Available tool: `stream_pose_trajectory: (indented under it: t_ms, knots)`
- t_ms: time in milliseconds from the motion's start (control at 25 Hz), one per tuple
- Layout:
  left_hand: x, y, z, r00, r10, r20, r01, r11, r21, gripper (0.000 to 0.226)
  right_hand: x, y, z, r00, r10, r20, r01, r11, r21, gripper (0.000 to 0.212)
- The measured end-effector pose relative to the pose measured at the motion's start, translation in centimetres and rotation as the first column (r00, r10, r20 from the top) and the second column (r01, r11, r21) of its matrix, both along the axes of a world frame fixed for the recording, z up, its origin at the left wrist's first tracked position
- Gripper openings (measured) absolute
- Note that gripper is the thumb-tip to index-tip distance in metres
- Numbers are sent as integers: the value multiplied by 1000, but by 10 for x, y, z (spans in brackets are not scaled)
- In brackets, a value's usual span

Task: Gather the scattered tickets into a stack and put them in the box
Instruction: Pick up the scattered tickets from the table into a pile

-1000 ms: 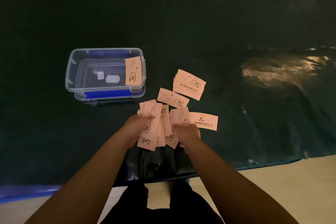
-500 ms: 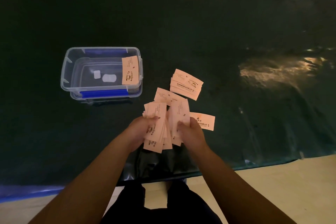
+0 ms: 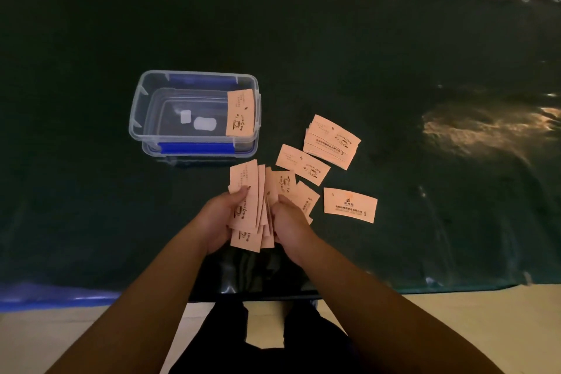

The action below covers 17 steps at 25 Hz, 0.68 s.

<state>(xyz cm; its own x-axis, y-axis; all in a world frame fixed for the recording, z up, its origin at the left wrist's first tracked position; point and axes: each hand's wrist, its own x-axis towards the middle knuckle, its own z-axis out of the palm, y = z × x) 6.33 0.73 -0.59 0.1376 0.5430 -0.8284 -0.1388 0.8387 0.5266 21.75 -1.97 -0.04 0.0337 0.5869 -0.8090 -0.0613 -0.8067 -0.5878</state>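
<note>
Hands' bundle (image 3: 252,206) tighter; box (image 3: 136,118) one-ticketed.

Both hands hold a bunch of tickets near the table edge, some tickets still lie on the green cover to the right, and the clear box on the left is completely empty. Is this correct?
Not quite: the head view shows the clear box is not empty; one ticket already leans against its right wall. The rest stands: left hand and right hand hold the bunch, and loose tickets lie on the green cover.
</note>
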Motion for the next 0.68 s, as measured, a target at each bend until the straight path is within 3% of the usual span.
stream_pose_trajectory:
  t_ms: [200,280,320,360,440,520,680]
  knots:
    - [-18,-3,-8,987,-8,-163,14,999,33,23,-12,16,-2,981,194,8,-193,979,-68,15]
    - [-24,-3,-10,983,22,-182,-20,1000,18,21,-5,24,-4,932,331,145,-333,943,-11,17]
    - [-27,-3,-10,982,39,-187,-38,999,10,21,2,28,-5,889,355,288,-374,927,12,21]
    - [-29,-2,-10,981,51,-188,-51,999,1,22,9,32,-5,816,353,459,-401,916,8,30]
    - [-31,-3,-9,980,58,-188,-62,998,-16,25,21,36,-9,577,368,729,-458,885,-84,69]
    - [-32,-4,-8,980,63,-186,-68,998,-18,30,27,37,-14,390,461,797,-516,827,-225,95]
    - [-32,0,-7,976,56,-210,-60,998,-11,46,36,38,-22,265,561,784,-653,703,-282,91]
